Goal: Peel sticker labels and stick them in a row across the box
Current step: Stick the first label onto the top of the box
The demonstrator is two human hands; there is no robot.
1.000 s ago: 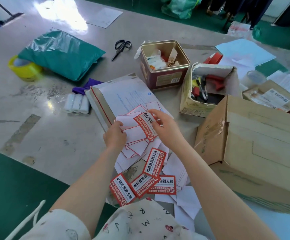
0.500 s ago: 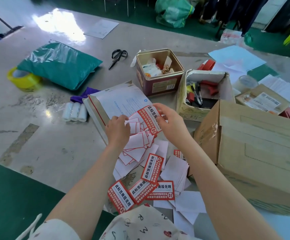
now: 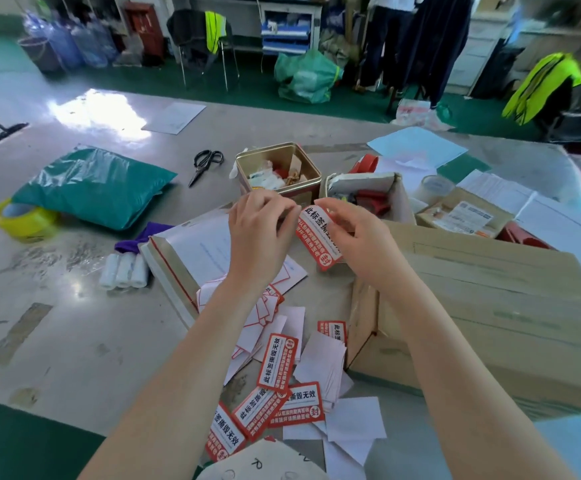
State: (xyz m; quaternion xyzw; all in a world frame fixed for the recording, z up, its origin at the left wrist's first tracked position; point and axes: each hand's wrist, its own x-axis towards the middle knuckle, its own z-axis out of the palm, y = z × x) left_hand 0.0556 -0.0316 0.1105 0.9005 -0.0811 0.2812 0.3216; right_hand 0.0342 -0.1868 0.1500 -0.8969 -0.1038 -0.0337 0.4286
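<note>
From the head camera, your left hand (image 3: 259,233) and right hand (image 3: 354,233) are raised above the table (image 3: 74,306), both pinching one red sticker label (image 3: 316,237) between them: left fingers curled onto its upper left corner, right thumb and fingers closed on its right edge. The label hangs tilted (print facing you), just left of the cardboard box (image 3: 489,306). Below your wrists, loose labels (image 3: 277,362) and white backing papers (image 3: 354,417) lie scattered by the box's near corner. A square tin (image 3: 311,171) stands beyond your hands.
</note>
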